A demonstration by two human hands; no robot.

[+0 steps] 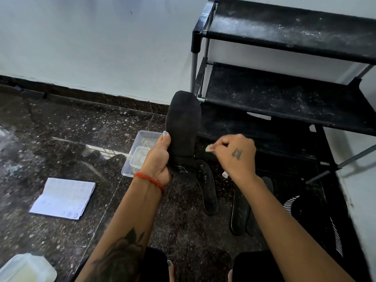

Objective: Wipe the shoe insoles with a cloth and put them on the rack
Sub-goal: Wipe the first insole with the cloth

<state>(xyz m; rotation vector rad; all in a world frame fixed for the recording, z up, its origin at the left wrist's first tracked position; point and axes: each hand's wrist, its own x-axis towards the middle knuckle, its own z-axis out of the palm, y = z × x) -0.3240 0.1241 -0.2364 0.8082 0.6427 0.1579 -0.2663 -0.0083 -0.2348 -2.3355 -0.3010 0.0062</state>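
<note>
My left hand (160,157) grips a black insole (183,127) near its heel and holds it upright, toe end up, in front of the rack. My right hand (237,154) pinches a small pale piece of cloth (209,148) just right of that insole, not touching it. Two more black insoles lie flat on the floor: one (207,190) below the held insole, another (241,210) partly under my right forearm. The black shoe rack (284,98) stands at the right with dusty shelves that carry nothing.
A clear plastic tray (138,151) with a smaller clear box in it sits on the dark speckled floor left of my left hand. A white paper sheet (65,198) lies further left. A pale container (24,269) is at the bottom left corner. A black striped item (317,216) lies by the rack's foot.
</note>
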